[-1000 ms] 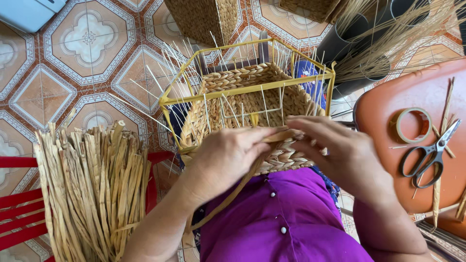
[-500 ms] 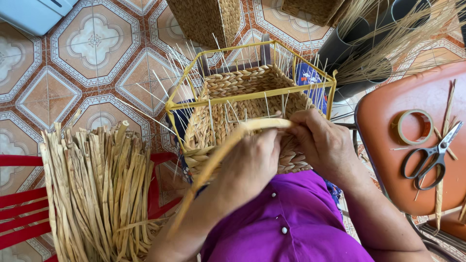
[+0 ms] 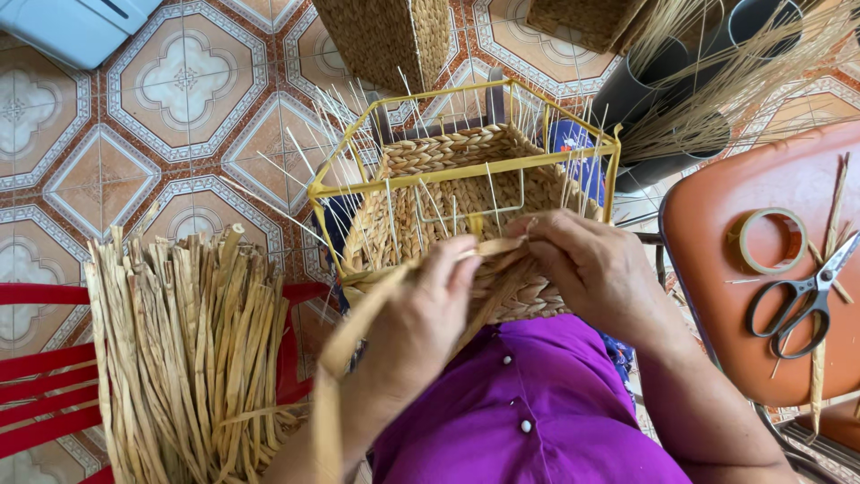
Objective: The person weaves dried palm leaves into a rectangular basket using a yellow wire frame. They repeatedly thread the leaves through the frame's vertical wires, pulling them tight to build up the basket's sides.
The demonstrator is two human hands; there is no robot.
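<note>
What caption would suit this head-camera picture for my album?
Left hand and right hand work a straw strand into a woven basket on a yellow wire frame.

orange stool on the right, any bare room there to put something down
Yes: the orange stool is bare along its near-left part, between the tape roll, the scissors and the right hand. Its far-right side is crowded with both, plus loose straw strips.

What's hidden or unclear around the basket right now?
Head view only:
- Near wall of the woven basket: covered by both hands.
- Left hand: motion-blurred, grip on the straw strand unclear.
- Right hand: fingertips tucked into the weave.
- Strand's lower end: blurred, cut off at the bottom edge.
</note>
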